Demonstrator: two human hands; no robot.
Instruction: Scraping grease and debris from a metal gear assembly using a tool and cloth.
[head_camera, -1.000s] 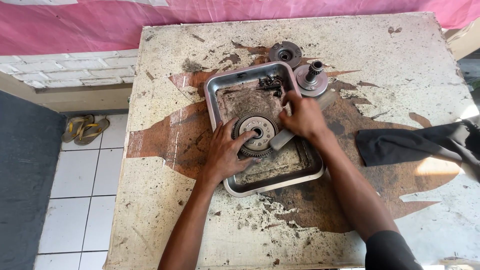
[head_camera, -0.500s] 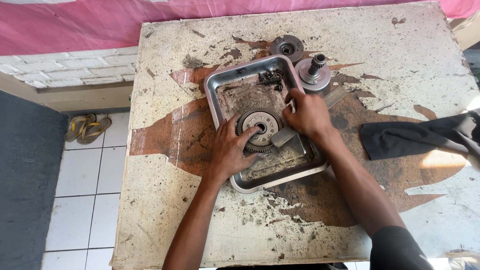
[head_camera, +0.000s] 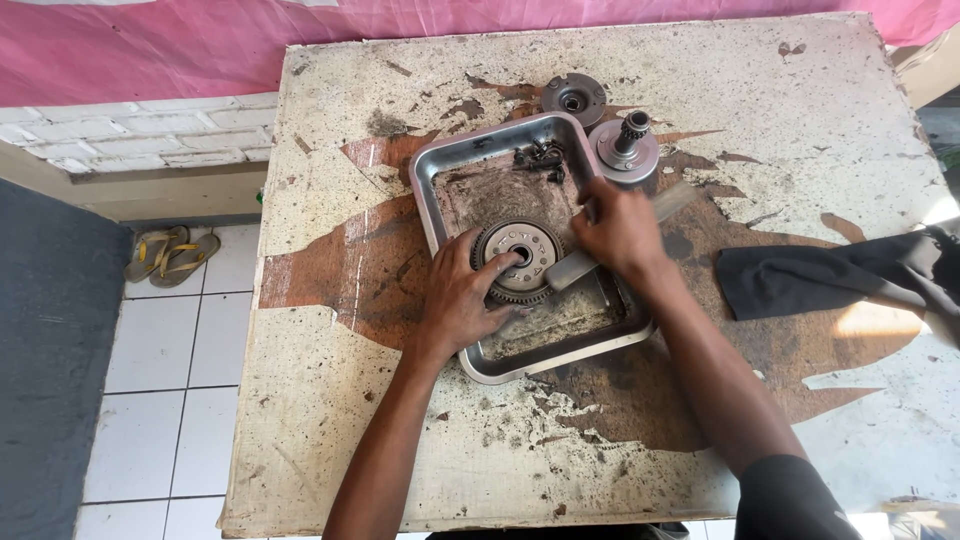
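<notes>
Left hand in the metal tray, fingers curled over the toothed gear assembly at tray centre, grip closed on its 8 o'clock edge, one fingertip near the hub. Right hand at 3 o'clock of the gear, grip wrapped shut round a pale brush handle; its head end touches the gear rim. Tray sits mid-bench, grimy liquid pooled in its floor, small dark bolts at its 12 o'clock corner. Outside the tray: flat round disc at 12, shafted hub at 1, just beside the rim. Black rag at 3 o'clock, well apart. Sandals on the tiled floor at 9.
</notes>
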